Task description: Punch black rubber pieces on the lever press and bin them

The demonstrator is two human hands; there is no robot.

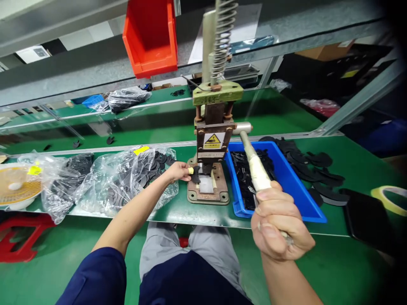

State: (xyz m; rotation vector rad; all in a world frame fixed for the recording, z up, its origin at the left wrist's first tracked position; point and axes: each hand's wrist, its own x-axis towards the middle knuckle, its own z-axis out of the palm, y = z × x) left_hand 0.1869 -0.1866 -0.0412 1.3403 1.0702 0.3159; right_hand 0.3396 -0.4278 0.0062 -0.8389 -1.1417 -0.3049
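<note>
A small manual press (212, 140) stands on the green bench in front of me, with a spring on top and a yellow warning label. My right hand (278, 222) is closed around the press lever (254, 163), which slants toward me. My left hand (180, 171), with a yellow finger cot, pinches a flat black part (195, 174) at the press base, beside the white plate (206, 185) under the ram.
A blue tray (305, 199) of black parts sits right of the press, with loose black pieces (318, 169) beyond it. Clear bags of black parts (124, 178) lie to the left, next to a reel (15, 186). A red bin (151, 36) hangs above. Yellow tape roll (389, 197) sits far right.
</note>
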